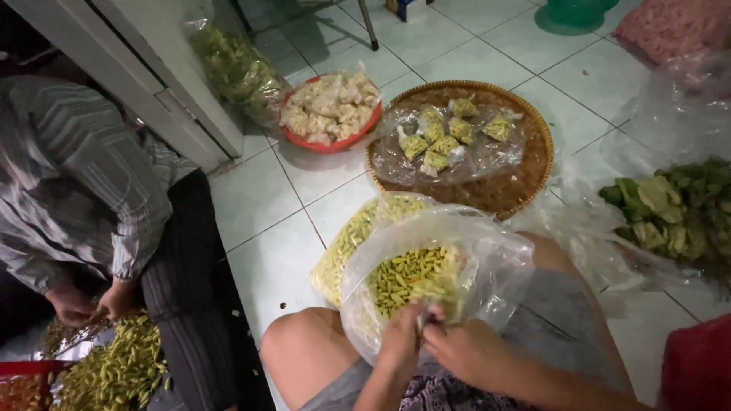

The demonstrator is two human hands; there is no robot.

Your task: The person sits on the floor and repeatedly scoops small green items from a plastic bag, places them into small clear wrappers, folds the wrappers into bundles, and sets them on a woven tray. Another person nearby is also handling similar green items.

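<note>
A clear plastic bag (487,259) of small yellow-green chillies (411,275) rests on my lap. My left hand (402,339) and my right hand (468,352) meet at the bag's near edge, fingers pinched on a small chilli at the opening. Beside it on the tiled floor lies a second bag of chillies (352,242). My bare knee (304,350) is at the lower middle.
A round woven tray (525,190) holds several small packed bags on plastic. A red bowl (329,142) of pale pieces stands behind it. Leafy greens (674,209) lie right. At left, another person in a striped shirt (84,190) handles a chilli pile (114,369).
</note>
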